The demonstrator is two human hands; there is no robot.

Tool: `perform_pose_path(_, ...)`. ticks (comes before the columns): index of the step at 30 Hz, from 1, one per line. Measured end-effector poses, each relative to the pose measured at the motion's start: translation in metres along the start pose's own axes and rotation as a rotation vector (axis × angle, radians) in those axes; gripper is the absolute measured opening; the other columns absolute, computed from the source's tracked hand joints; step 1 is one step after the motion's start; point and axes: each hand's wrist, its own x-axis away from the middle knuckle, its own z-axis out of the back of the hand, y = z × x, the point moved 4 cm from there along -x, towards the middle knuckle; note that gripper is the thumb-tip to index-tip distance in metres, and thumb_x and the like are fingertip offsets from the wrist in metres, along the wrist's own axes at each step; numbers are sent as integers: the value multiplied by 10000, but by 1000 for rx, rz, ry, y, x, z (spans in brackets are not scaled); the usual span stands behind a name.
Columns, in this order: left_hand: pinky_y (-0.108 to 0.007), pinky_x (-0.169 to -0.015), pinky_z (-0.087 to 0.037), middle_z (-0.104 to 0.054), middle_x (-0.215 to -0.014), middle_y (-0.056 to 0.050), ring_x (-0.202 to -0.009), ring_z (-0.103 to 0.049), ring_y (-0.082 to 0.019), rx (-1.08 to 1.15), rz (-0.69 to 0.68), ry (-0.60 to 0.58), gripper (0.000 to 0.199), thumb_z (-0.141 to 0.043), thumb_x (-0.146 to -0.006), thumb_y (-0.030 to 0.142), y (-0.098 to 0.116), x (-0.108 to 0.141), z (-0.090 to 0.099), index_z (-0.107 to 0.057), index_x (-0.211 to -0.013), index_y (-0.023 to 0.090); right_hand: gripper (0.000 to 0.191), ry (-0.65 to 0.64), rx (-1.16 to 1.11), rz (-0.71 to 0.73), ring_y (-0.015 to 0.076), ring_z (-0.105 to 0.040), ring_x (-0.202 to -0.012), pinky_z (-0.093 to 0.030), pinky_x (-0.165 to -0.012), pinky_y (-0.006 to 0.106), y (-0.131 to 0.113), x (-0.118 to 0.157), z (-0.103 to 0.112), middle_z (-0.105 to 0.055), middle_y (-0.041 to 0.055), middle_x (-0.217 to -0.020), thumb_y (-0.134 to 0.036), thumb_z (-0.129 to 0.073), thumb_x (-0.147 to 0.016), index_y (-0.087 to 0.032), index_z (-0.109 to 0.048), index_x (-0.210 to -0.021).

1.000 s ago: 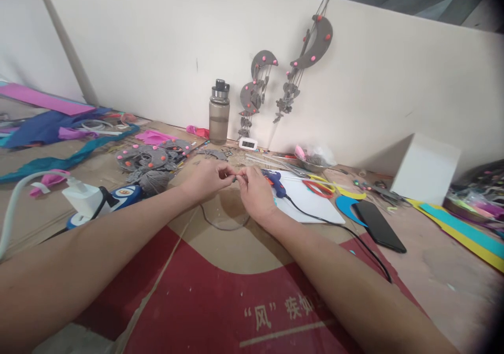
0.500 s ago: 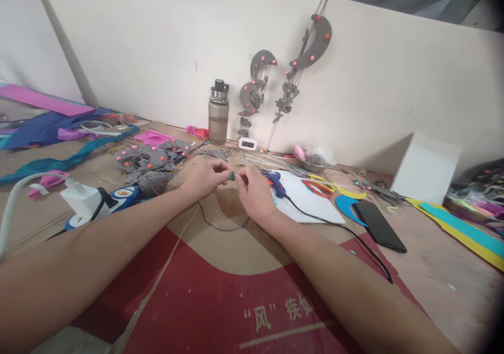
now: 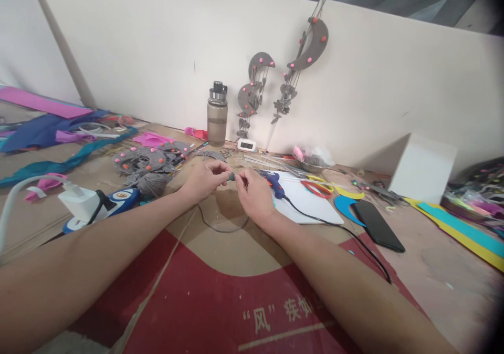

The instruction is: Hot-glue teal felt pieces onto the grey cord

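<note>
Over the cardboard, my left hand (image 3: pixel 207 180) pinches a small dark green piece (image 3: pixel 231 176) between thumb and forefinger. The thumb and forefinger of my right hand (image 3: pixel 254 195) are pressed together right beside that piece. What they grip is too small to make out. A thin grey cord (image 3: pixel 222 231) hangs in a loop below both hands, its ends hidden behind them. Just right of my right hand, a blue glue gun (image 3: pixel 276 185) lies on a white board (image 3: pixel 315 211).
Scissors (image 3: pixel 317 187), a blue crescent (image 3: pixel 346 210) and a black phone (image 3: pixel 378 226) lie to the right. On the left are a white charger plug (image 3: pixel 79 202), grey yarn (image 3: pixel 153 185) and dotted grey felt pieces (image 3: pixel 142 158). A water bottle (image 3: pixel 217 115) stands by the wall.
The view has shifted very slightly. Both hands keep their pinch around the green piece, with almost no visible movement.
</note>
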Motion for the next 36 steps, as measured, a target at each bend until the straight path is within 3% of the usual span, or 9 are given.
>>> perform_pose_path(7, -166, -380, -304, -568, -507, 29, -372, -426, -58, 134, 71, 56, 157, -591, -730, 311, -8, -5, 3, -597, -757, 157, 206, -65, -27, 109, 148, -513, -786, -364, -704, 257, -8, 3, 3, -572, 30, -826, -283, -371, -920, -193, -521, -811)
perform_pose_path(12, -172, -337, -274, -581, -506, 18, -321, -384, -53, 321, 81, 188, 194, -598, -735, 346, -27, -14, 10, -576, -782, 159, 178, -134, -51, 182, 143, -508, -790, -367, -699, 253, -21, 10, 7, -568, 36, -874, -254, -378, -915, -191, -537, -865)
perform_pose_path(16, -173, -356, -331, -587, -593, 9, -442, -535, -93, 511, 87, 321, 188, -641, -690, 316, -32, -19, 16, -568, -748, 153, 161, -168, -187, 257, 136, -510, -806, -368, -709, 246, -37, 12, 12, -575, 28, -860, -237, -403, -901, -188, -556, -891)
perform_pose_path(19, -173, -379, -352, -564, -633, 11, -561, -610, -127, 639, 85, 356, 198, -669, -653, 298, -28, -20, 20, -561, -721, 146, 177, -163, -336, 195, 120, -502, -749, -365, -695, 239, -40, 6, 22, -578, 3, -796, -279, -425, -896, -187, -575, -873)
perform_pose_path(23, -179, -400, -367, -553, -624, 22, -551, -612, -123, 744, 128, 395, 216, -690, -617, 272, -24, -20, 23, -550, -716, 141, 246, -220, -526, 55, 92, -485, -659, -357, -631, 214, -41, -2, 39, -556, -26, -724, -342, -406, -903, -188, -596, -879)
perform_pose_path(26, -178, -405, -372, -559, -618, 25, -553, -615, -123, 809, 148, 407, 218, -692, -612, 256, -25, -21, 25, -547, -727, 140, 266, -280, -553, 55, 79, -477, -625, -348, -604, 201, -52, -2, 53, -542, -33, -703, -322, -375, -914, -186, -600, -874)
perform_pose_path(32, -163, -422, -387, -560, -610, 28, -579, -627, -115, 897, 174, 419, 174, -663, -649, 235, -31, -22, 28, -524, -702, 144, 173, -563, -486, 255, 79, -541, -694, -372, -640, 186, -100, 24, 67, -620, -29, -746, -259, -453, -890, -194, -612, -874)
perform_pose_path(36, -158, -431, -393, -571, -631, 25, -592, -624, -105, 956, 133, 344, 159, -659, -656, 203, -26, -22, 27, -532, -729, 143, 165, -905, -477, 455, 88, -585, -775, -392, -677, 178, -123, 45, 68, -664, -8, -893, -283, -499, -873, -200, -623, -944)
